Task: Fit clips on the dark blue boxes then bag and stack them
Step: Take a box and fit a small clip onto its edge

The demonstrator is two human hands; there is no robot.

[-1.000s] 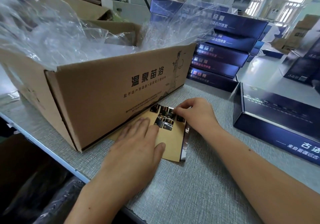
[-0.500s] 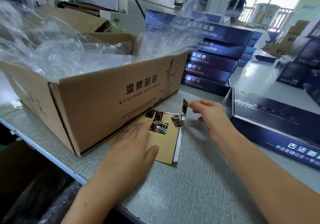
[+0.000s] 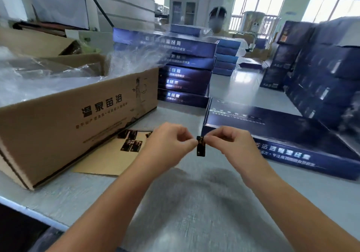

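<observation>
A small dark clip hangs in the air over the grey table, pinched at its top by both my left hand and my right hand. Several more dark clips lie on a brown card to the left. A flat dark blue box with white lettering lies on the table just right of my hands. Behind it stands a stack of dark blue boxes.
A large open cardboard carton full of clear plastic bags stands at the left. More dark blue boxes are piled at the right. A person stands at the back. The table's near edge runs along the lower left.
My right hand lifted one clip off the card and carried it to the middle. My left hand left the card and now pinches the same clip. The view tilted upward.
</observation>
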